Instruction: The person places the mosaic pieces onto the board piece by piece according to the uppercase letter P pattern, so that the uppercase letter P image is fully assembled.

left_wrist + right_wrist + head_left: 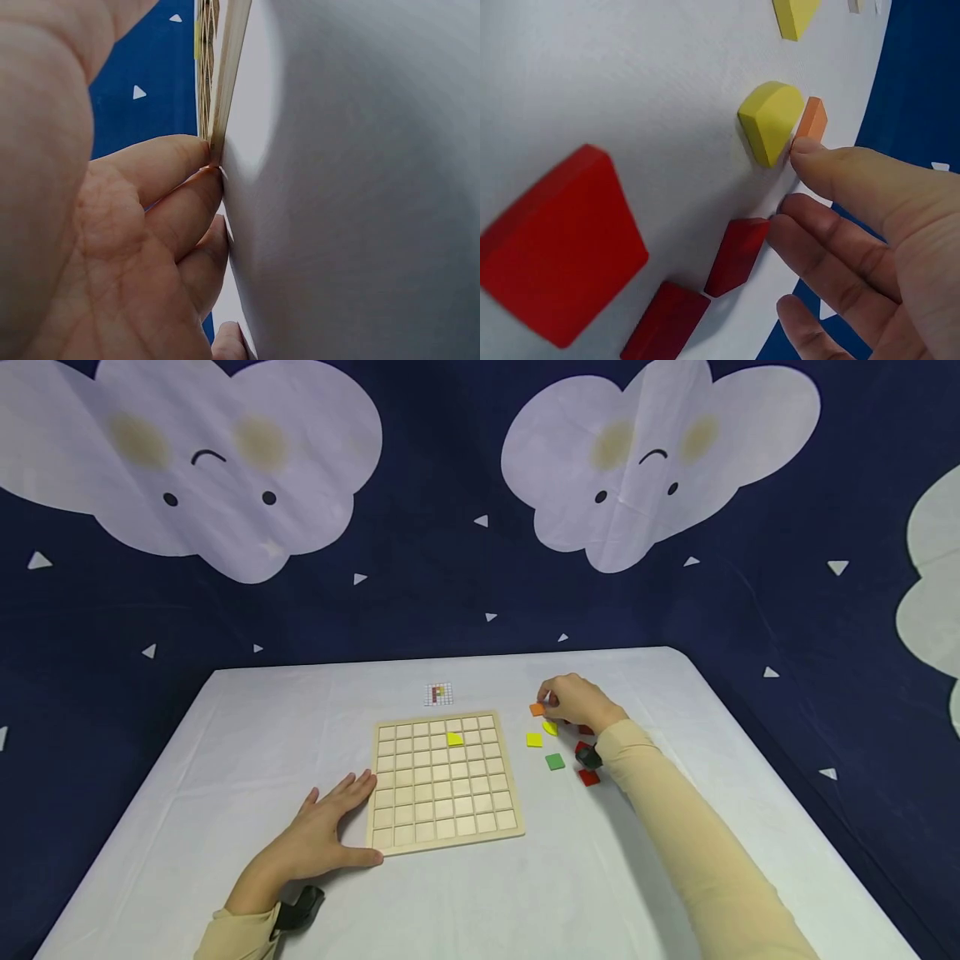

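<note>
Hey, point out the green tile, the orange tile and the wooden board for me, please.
Green tile (555,762): head view, middle of its top face.
Orange tile (536,710): head view, top face, beside the right hand's (577,700) fingertips.
Wooden board (441,789): head view, bare square near its middle.

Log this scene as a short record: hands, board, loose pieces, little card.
Left hand: touches left side of wooden grid board
Right hand: thumb touching orange tile, grip unclear
Board: one yellow piece in second row from far edge
Right of board: green tile, yellow square, yellow rounded piece, several red tiles
Card: small printed grid, beyond board
</note>
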`<state>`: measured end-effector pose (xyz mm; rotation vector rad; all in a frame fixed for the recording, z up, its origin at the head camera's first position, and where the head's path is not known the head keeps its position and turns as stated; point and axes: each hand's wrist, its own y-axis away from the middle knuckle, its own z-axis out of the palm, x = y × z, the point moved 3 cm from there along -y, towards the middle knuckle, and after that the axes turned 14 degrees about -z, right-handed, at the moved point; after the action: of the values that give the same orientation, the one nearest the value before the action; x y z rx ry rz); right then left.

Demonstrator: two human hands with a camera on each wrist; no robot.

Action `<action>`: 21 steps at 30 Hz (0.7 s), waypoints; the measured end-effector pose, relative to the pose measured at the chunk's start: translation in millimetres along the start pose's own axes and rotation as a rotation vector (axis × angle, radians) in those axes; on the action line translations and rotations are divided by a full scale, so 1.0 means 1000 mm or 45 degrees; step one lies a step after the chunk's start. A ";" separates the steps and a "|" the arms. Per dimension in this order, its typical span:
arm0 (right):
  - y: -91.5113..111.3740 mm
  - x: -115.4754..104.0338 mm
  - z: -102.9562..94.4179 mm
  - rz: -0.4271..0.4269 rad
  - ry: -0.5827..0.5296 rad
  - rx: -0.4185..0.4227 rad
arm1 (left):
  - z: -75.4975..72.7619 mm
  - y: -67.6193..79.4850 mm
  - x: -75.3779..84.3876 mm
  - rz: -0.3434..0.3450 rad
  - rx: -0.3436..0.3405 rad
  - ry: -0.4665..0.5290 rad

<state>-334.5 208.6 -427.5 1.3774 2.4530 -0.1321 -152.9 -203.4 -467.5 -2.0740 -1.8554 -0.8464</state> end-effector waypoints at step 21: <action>-0.001 -0.009 0.002 0.030 0.110 0.026 | 0.000 0.000 -0.001 0.007 0.008 -0.008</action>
<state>-330.5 200.2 -426.2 1.4492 2.5107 -0.0939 -152.6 -204.6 -468.1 -2.0795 -1.8522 -0.8320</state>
